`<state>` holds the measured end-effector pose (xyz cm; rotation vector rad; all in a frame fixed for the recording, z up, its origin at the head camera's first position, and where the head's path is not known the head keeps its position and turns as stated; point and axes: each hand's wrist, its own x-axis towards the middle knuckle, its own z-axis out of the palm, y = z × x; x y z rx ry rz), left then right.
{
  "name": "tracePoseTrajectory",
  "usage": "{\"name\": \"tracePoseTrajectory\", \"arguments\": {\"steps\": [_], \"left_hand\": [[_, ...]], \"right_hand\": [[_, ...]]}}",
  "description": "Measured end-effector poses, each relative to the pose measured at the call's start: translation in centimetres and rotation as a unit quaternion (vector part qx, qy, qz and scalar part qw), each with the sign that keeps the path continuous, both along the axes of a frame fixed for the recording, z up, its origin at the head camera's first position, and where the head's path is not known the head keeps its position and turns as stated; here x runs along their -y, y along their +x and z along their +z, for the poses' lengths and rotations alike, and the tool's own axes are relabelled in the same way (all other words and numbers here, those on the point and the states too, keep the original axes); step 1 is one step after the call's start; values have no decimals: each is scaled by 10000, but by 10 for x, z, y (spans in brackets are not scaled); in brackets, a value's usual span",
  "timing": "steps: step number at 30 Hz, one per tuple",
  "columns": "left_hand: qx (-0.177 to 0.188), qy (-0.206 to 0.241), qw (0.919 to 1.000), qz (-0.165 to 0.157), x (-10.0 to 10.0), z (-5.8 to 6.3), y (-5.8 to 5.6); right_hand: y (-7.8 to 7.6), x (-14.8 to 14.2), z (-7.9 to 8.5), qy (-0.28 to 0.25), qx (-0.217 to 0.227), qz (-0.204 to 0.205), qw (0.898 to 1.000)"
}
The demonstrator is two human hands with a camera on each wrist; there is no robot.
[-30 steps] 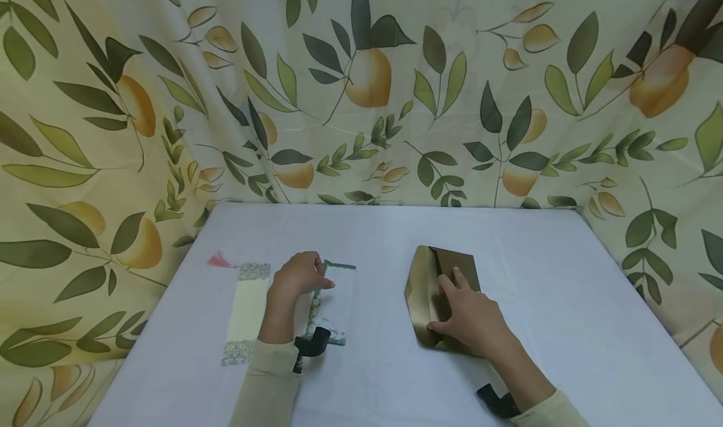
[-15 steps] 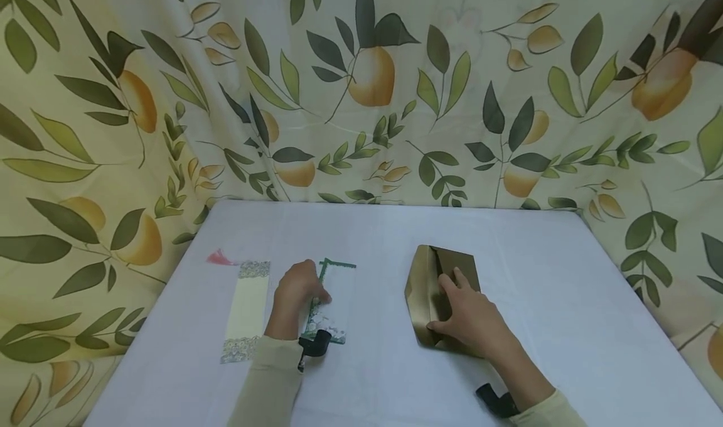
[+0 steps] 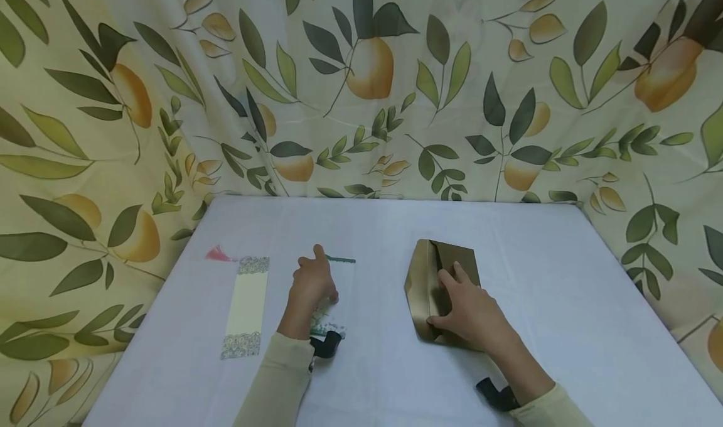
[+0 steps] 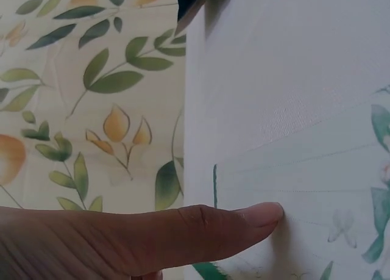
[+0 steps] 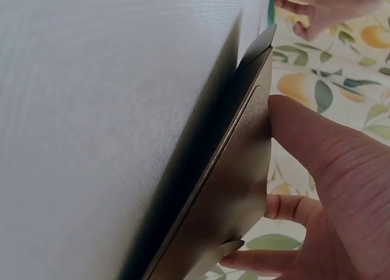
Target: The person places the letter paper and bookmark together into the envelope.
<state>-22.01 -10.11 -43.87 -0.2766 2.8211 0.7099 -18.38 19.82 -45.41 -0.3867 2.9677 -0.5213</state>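
Observation:
My left hand [image 3: 313, 282] lies over a white card [image 3: 342, 282] with a green edge and printed flowers, covering its left side. In the left wrist view its thumb [image 4: 244, 222] stretches straight across the lined face of the card, tip right at the surface. On the right, my right hand [image 3: 477, 308] rests on a gold envelope [image 3: 419, 295] whose flap points left. Its thumb and fingers are spread over the envelope; in the right wrist view the thumb [image 5: 304, 127] and two fingertips touch the envelope's face, and one long side stands over a dark shadow.
A cream bookmark [image 3: 246, 304] with patterned ends and a pink tassel [image 3: 217, 254] lies left of my left hand. Everything sits on a white-covered table [image 3: 384, 377]. A fruit-and-leaf patterned curtain [image 3: 361, 138] hangs behind it and along the left side.
My left hand shifts slightly right over the card, and its index finger now points toward the card's far edge. My right hand and the envelope stay in place.

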Motion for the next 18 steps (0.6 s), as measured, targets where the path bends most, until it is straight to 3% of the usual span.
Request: {"name": "tracePoseTrajectory", "arguments": {"steps": [4, 12, 18], "left_hand": [[118, 91, 9999, -83, 3, 3, -1], [65, -376, 9963, -765, 9, 4, -2], [-121, 34, 9934, -1139, 18, 7, -2]], "right_hand": [[1, 0, 3, -37, 32, 24, 10000], [2, 0, 2, -61, 51, 0, 10000], [2, 1, 4, -21, -7, 8, 10000]]}}
